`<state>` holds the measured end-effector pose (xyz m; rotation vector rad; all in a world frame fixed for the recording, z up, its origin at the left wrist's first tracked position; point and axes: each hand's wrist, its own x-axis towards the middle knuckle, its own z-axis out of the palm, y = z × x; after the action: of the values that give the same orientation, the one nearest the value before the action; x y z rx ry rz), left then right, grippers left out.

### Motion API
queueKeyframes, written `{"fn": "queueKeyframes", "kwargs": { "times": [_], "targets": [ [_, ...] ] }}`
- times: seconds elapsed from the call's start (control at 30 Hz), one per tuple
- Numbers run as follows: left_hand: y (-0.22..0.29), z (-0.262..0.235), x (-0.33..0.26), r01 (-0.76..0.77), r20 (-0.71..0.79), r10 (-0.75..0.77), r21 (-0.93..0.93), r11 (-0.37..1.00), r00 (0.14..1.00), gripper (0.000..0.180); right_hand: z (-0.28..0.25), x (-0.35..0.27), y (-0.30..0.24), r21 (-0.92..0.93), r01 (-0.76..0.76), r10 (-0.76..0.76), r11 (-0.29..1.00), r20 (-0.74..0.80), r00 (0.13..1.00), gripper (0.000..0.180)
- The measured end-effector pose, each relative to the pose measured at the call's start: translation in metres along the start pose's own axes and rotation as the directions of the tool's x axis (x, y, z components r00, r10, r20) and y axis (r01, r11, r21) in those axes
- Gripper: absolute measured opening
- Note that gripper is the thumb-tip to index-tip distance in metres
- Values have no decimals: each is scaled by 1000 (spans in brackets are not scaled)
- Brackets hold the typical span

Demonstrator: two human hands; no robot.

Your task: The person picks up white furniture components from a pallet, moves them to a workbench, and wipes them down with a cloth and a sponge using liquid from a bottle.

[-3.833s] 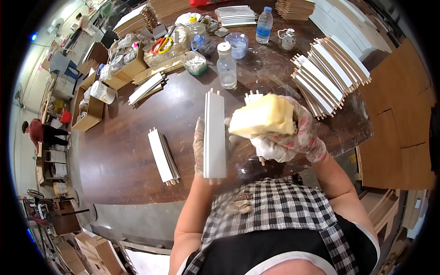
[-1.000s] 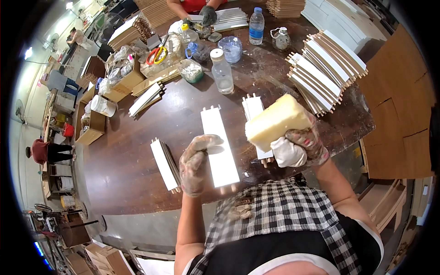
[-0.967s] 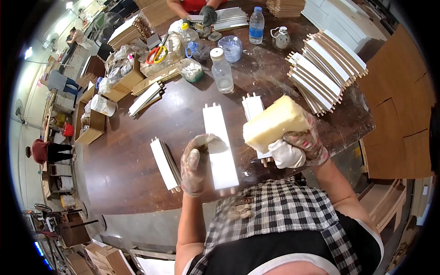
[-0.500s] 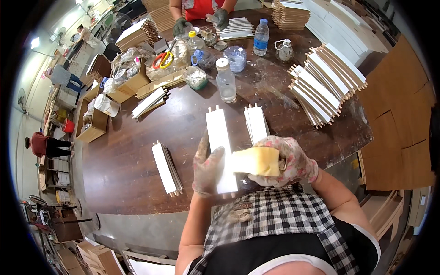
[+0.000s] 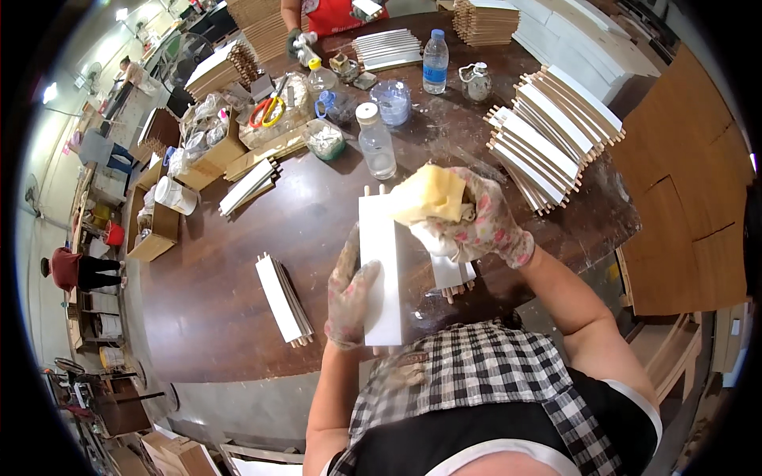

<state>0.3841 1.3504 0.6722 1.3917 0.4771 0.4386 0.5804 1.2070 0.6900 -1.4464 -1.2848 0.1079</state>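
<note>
My left hand has the white board by its left edge, thumb on the face, near the table's front edge; my right hand is curled tight round the yellow sponge and white cloth. Looks like the wipe-down step, sponge over the board's far right corner, contact unclear. Next move calls for a steady left grip and even sponge pressure along the face.

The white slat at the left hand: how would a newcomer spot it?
At the near side of the big dark table, find the gloved left hand. It holds the white slat, whose upper corner is hidden behind the yellow spongy block. Neighbouring slats lie in piles; this one is held singly.
</note>
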Motion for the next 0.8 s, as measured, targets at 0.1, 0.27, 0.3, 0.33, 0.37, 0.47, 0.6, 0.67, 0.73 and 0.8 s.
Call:
{"fn": "queueKeyframes", "kwargs": {
  "times": [0.1,0.27,0.3,0.33,0.37,0.47,0.6,0.67,0.73,0.8],
  "targets": [
    [-11,-7,12,-20,-74,28,103,994,997,53,16,-24,-3,256,-5,-24,967,110,994,57],
    [-35,-31,34,-196,-36,215,282,939,976,48,19,-56,-4,401,-46,-73,915,278,958,67],
    [-26,-21,35,-148,-76,161,150,978,984,48,16,-50,-3,371,-51,-33,927,216,976,66],
    [-19,-15,37,-105,-110,107,15,994,988,48,14,-45,-4,340,-51,-1,939,152,988,64],
    [-21,-16,40,-121,-105,140,164,979,985,49,20,-44,-3,214,-111,87,970,118,989,65],
    [-21,-14,41,-72,-176,57,-77,994,983,49,32,-46,-7,56,195,-203,979,180,963,67],
    [-10,-17,38,-48,-234,47,1,999,971,49,16,-60,-7,422,-79,-40,903,266,963,63],
    [-18,-23,35,-94,-233,103,49,994,967,52,15,-50,-15,300,-126,91,946,128,988,59],
    [-32,-26,39,-69,-192,70,11,998,979,53,22,-34,-22,206,20,-50,978,142,989,57],
    [-36,-26,37,-78,-167,77,3,997,983,54,26,-29,-37,169,36,-76,985,235,969,58]
  ]
}}
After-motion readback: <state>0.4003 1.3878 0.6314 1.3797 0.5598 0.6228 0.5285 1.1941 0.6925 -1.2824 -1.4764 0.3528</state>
